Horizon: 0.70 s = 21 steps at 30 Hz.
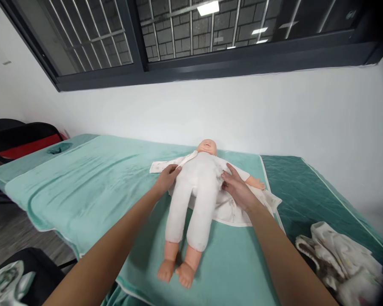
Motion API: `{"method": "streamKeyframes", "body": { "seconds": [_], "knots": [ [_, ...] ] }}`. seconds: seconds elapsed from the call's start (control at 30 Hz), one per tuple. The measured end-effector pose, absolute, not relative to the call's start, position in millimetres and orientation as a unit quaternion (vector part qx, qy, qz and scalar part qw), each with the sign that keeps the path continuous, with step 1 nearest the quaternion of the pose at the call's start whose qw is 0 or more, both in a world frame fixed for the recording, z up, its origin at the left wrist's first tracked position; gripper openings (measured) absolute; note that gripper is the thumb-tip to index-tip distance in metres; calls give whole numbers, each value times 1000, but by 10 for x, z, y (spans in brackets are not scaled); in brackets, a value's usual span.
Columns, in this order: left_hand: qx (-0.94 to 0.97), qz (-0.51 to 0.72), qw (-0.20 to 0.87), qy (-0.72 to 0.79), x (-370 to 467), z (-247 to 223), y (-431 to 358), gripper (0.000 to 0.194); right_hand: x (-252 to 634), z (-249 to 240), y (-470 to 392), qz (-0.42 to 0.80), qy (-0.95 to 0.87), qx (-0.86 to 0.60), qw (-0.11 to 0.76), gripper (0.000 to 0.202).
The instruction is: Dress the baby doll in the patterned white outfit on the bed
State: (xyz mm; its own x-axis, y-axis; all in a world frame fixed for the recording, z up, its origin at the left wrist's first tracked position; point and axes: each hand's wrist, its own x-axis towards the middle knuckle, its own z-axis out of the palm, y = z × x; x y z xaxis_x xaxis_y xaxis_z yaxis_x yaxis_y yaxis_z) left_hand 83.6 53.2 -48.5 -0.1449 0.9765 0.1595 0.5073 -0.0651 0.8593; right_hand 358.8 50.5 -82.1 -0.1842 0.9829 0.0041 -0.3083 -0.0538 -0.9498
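Note:
A baby doll (pixel 199 174) lies on its back, its head toward the wall and bare feet toward me. Its body and legs are white, and a white baby shirt (pixel 232 212) is partly under it, spread out to the right. One shirt sleeve (pixel 161 166) lies out to the left; a bare doll hand (pixel 255 183) shows at the right. My left hand (pixel 168 178) pinches the shirt's edge by the doll's left-side waist. Against the opposite side rests my right hand (pixel 238 187), fingers apart, touching the doll and cloth. Its thumb is hard to make out.
A light green sheet (pixel 83 182) covers the table, with a darker green quilted cover (pixel 290 178) at right. Crumpled white clothes (pixel 344 255) lie at lower right. Chairs (pixel 25 140) stand at left, another with cloth (pixel 6 280) at lower left. A wall and window (pixel 191 68) rise behind.

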Motion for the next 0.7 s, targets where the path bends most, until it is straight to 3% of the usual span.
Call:
{"method": "streamKeyframes", "body": {
  "seconds": [0.3, 0.47, 0.57, 0.7],
  "knots": [
    [636, 407, 180, 631, 1064, -87, 388, 19, 3499, -658, 424, 622, -441, -380, 524, 86],
    [715, 293, 107, 626, 1481, 155, 206, 14, 3496, -662, 449, 623, -438, -384, 522, 80],
    [752, 249, 174, 586, 1621, 196, 113, 20, 3492, -671, 459, 623, -436, -391, 519, 81],
    [747, 328, 202, 541, 1583, 141, 105, 23, 3482, -669, 456, 622, -437, -390, 519, 82]
  ]
}}
